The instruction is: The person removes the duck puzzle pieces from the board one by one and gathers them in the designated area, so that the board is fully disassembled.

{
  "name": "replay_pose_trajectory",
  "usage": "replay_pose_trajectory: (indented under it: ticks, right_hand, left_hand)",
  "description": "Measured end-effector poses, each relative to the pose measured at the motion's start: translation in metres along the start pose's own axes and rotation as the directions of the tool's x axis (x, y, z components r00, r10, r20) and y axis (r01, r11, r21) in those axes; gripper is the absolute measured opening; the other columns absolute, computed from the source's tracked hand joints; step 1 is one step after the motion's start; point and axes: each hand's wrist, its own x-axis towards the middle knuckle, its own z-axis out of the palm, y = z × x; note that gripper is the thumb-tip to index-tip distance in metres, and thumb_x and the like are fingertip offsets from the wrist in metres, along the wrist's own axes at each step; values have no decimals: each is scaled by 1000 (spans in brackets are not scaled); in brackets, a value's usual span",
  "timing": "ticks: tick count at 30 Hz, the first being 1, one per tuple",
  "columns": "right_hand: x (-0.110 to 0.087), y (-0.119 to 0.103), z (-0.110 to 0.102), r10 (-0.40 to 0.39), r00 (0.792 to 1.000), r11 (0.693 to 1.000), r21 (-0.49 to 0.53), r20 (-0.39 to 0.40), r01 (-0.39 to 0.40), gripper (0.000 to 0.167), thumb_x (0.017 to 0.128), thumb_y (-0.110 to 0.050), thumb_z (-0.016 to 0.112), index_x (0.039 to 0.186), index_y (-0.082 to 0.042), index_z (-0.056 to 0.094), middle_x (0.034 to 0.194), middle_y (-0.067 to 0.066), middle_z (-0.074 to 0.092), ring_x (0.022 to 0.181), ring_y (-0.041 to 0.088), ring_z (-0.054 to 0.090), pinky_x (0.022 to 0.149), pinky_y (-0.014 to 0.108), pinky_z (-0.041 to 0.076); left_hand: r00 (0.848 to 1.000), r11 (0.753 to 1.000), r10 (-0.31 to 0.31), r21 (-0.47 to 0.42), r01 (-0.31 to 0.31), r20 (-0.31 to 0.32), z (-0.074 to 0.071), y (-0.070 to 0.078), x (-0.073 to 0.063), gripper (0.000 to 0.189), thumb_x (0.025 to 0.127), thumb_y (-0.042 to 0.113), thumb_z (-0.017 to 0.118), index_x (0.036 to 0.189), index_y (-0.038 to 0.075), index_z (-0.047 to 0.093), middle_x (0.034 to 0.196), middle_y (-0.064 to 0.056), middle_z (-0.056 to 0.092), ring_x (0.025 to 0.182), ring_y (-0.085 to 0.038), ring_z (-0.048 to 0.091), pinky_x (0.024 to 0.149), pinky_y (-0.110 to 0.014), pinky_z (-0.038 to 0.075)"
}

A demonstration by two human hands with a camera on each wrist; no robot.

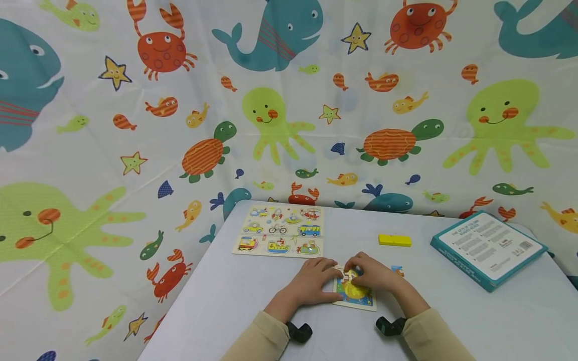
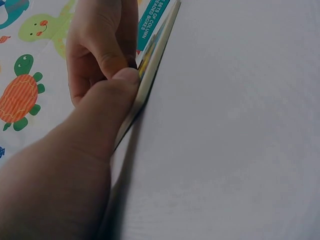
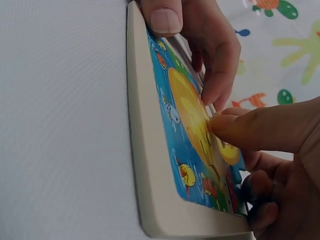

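A small wooden jigsaw puzzle board [image 1: 356, 302] with a yellow duck-like picture on blue water lies between the hands. My left hand [image 1: 311, 282] grips its left side, thumb at the near corner and fingers at the far edge. In the right wrist view the left thumb [image 3: 165, 20] lies over the board's rim. My right hand [image 1: 374, 273] bends over the upper right of the board and pinches a yellow and teal puzzle piece [image 3: 231, 154], partly hidden by its fingers. Just right of the board lies a loose blue and orange piece [image 1: 398, 271].
A larger puzzle board [image 1: 278, 230] with vehicle pictures lies at the back left. Behind the right hand is a yellow block [image 1: 395, 240]. A teal and white box [image 1: 489, 249] lies at the right. A sea-animal curtain [image 1: 334, 140] hangs behind the white table [image 1: 203, 306].
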Motion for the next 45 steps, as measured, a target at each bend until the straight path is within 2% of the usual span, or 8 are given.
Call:
replay_pose_trajectory:
  ticks: [4, 11, 17, 24, 34, 45]
  right_hand:
    - [0, 1, 0, -4, 1000, 1000, 13, -15, 4, 22, 90, -11, 70, 100, -30, 67, 104, -5, 56, 95, 15, 51, 92, 40, 49]
    - [0, 2, 1, 25, 999, 998, 51, -42, -22, 22, 93, -8, 65, 101, -28, 67, 100, -4, 58, 85, 16, 52, 74, 31, 46]
    - [-1, 3, 1, 25, 998, 998, 65, -62, -21, 21, 94, -7, 63, 100, -27, 68, 95, -2, 59, 74, 16, 53, 62, 28, 47]
    - [0, 5, 0, 43, 995, 997, 68, -85, -37, 20, 94, -11, 63, 97, -30, 69, 91, -4, 61, 80, 16, 53, 69, 30, 46]
    - [3, 7, -2, 12, 995, 999, 46, -100, -8, 17, 94, -12, 64, 96, -27, 71, 90, -5, 63, 82, 15, 52, 76, 32, 46]
    - [3, 13, -6, -12, 994, 997, 76, -112, 20, 9, 95, -17, 64, 99, -23, 69, 91, -3, 62, 82, 16, 52, 75, 31, 45]
  left_hand:
    - [1000, 1000, 23, -9, -23, 10, 0, -1, 0, 54, 90, 75, 44, 136, 47, 49, 154, 7, 39, 145, -17, 32, 118, -46, 30]
    - [992, 993, 113, 28, -114, 58, -3, -2, -3, 49, 96, 69, 37, 143, 57, 37, 162, 2, 29, 149, -22, 26, 120, -48, 26]
    - [990, 992, 121, 38, -124, 76, -4, -1, -3, 47, 97, 69, 32, 143, 59, 34, 163, 3, 26, 150, -23, 24, 121, -48, 25]
    - [990, 993, 112, 29, -114, 82, -6, 1, -4, 46, 97, 68, 34, 142, 59, 35, 163, 3, 27, 150, -23, 24, 121, -48, 24]
    - [989, 994, 109, 15, -111, 97, -4, 0, -3, 44, 98, 67, 36, 142, 60, 35, 164, 4, 24, 151, -22, 22, 122, -48, 23]
    - [988, 996, 90, 8, -92, 125, -6, 0, -3, 44, 97, 67, 35, 141, 62, 33, 164, 4, 22, 152, -21, 19, 123, -48, 20]
